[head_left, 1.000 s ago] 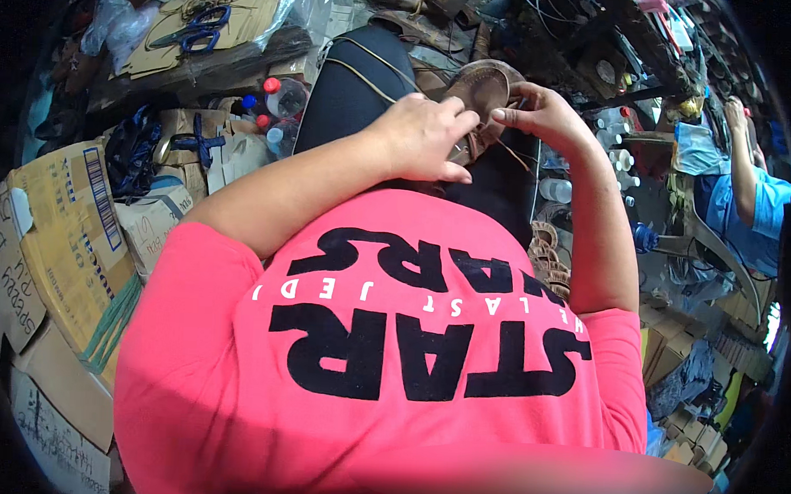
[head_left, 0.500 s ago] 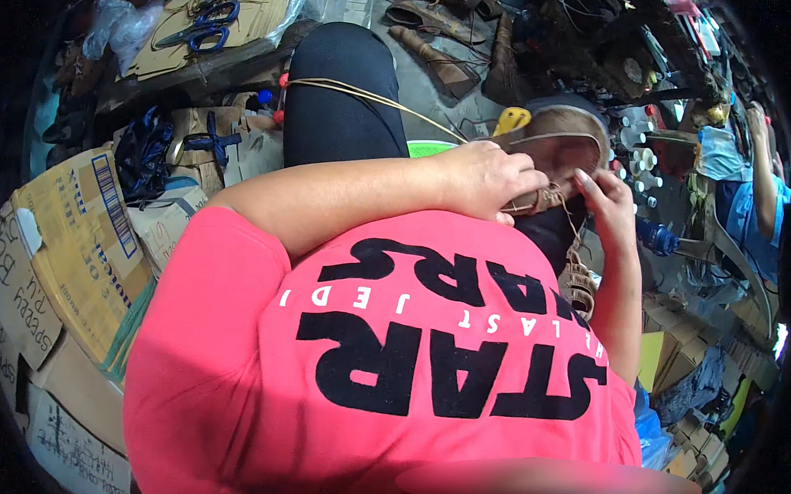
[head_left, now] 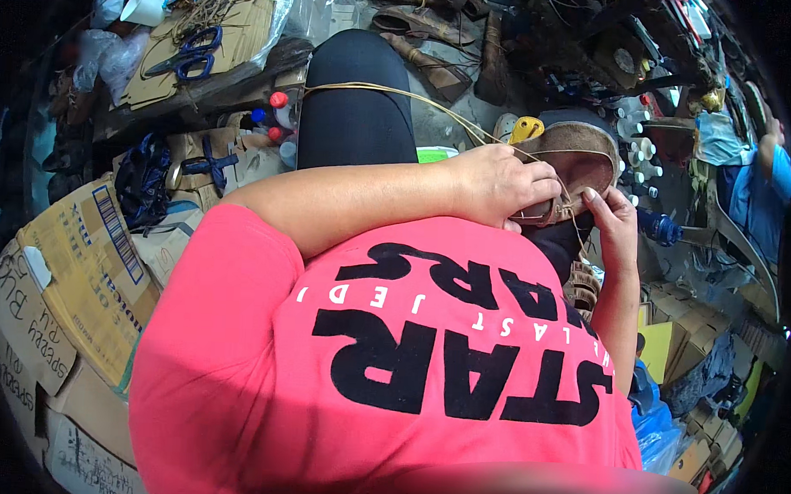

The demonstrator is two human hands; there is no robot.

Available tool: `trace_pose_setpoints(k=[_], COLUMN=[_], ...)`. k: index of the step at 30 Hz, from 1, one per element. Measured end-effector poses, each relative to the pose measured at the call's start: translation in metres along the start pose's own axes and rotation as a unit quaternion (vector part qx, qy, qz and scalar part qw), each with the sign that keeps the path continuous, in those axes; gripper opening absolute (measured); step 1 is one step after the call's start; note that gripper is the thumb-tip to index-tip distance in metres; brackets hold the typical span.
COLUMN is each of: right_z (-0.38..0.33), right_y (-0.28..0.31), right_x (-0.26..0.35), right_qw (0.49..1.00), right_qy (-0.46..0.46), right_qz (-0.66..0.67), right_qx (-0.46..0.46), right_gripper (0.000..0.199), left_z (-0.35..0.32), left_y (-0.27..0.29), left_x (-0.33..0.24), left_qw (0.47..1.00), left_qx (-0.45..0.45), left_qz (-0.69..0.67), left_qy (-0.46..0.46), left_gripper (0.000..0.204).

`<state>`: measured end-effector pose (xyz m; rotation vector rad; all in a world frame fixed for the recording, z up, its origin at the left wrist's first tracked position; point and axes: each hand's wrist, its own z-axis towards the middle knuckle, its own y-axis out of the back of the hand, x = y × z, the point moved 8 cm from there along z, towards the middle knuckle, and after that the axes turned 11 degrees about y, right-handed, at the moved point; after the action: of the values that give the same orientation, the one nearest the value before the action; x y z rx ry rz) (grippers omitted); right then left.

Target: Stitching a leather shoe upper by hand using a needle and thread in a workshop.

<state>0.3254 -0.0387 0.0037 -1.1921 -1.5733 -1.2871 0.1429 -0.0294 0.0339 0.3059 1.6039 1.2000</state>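
L hand (head_left: 507, 183) curled over L side of brown shoe (head_left: 594, 165), gripping it; R hand (head_left: 616, 216) pinching its edge, can't tell if lace incl. Shoe's over lap, R of L knee (head_left: 358, 128); tan cord (head_left: 358, 85) runs across to it. Prob. light, leather-like: upper flexes, sole stiffer, low slip, not fragile. Best hold: sole/side w/ 1 hand; cord bendy, may snag.

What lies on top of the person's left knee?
A tan cord crosses the dark-trousered knee and runs toward the left hand and brown shoe. Any cord passing behind the knee is covered and cannot be seen.
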Motion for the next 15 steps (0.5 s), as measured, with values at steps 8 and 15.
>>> trace_pose_setpoints(k=[8,15], right_z=[0.027,0.059], right_y=[-0.034,-0.07], right_x=[0.021,0.03], right_qw=[0.991,0.967], right_qy=[0.053,0.065], right_qz=[-0.11,-0.184], right_qx=[0.05,0.162], right_gripper=[0.02,0.027], left_z=[-0.012,-0.036], left_y=[0.006,0.016], left_x=[0.011,0.026], left_qw=[0.992,0.986], left_qx=[0.007,-0.026], left_qz=[0.107,0.109], left_qy=[0.066,0.121], left_gripper=[0.065,0.047])
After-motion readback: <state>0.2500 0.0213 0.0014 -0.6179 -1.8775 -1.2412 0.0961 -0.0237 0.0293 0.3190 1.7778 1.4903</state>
